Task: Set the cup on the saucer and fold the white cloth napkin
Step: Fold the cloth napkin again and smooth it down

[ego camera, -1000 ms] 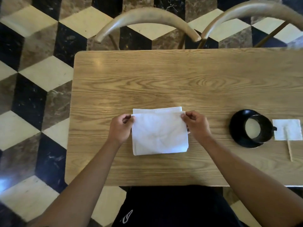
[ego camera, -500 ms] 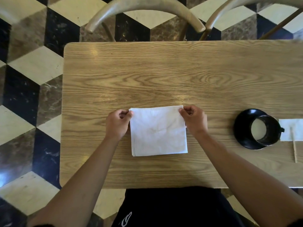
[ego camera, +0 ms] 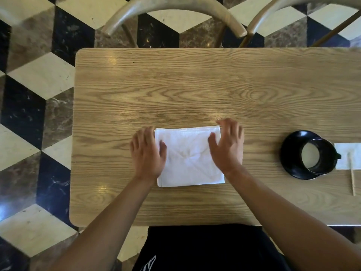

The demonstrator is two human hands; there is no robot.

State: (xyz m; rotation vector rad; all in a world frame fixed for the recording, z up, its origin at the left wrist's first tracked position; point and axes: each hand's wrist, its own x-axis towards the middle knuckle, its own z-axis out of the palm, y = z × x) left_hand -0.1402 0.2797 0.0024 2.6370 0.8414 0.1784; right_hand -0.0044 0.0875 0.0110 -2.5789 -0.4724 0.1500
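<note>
A white cloth napkin (ego camera: pixel 188 157) lies folded into a square near the front middle of the wooden table (ego camera: pixel 195 85). My left hand (ego camera: pixel 147 151) rests flat on its left edge, fingers spread, holding nothing. My right hand (ego camera: pixel 227 145) lies flat over its right edge, fingers apart too. At the right, a black cup (ego camera: pixel 317 156) with a pale liquid inside stands on a black saucer (ego camera: pixel 291 153).
A small white paper napkin (ego camera: pixel 348 155) with a thin wooden stick (ego camera: pixel 352 180) on it lies right of the saucer. Two curved wooden chair backs (ego camera: pixel 175 8) stand beyond the table's far edge. The table's left edge borders a patterned marble floor.
Both hands let go of the napkin's top corners after laying the top layer flush with the far edge. They now lie flat and open on its sides.
</note>
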